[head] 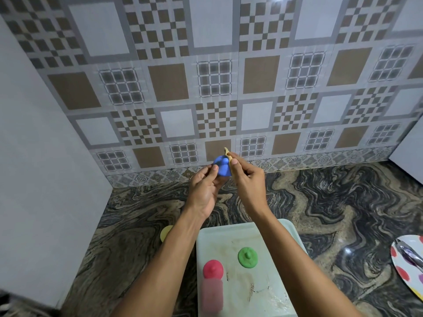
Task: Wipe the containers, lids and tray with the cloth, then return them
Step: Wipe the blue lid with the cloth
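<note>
Head camera looks down over two bare forearms reaching out above a marbled dark desk (343, 202) toward a patterned tile wall (206, 76). Left hand (203, 186) holds a blue lid (221, 167) raised in the air, its fingers (214, 170) curled narrow around the lid's lower left edge. Right hand (248, 179) meets it from the other side, fingers (234, 164) pinched tight on a small beige cloth (229, 156) pressed against the lid's right edge; a tip of cloth sticks up above the thumb. Nearer the person, a pale tray (263, 229) rests on the desk, its surface marked with brownish smears. On the tray stand a green lid (247, 257) and, just to its left and nearer, a red-lidded container (212, 284), which looks blurred. A yellow lid (166, 233) lies on the desk just left of the tray, partly hidden by the left forearm. At the right edge, well apart from the tray, a dotted plate (405, 271) carries a metal utensil (409, 252).
</note>
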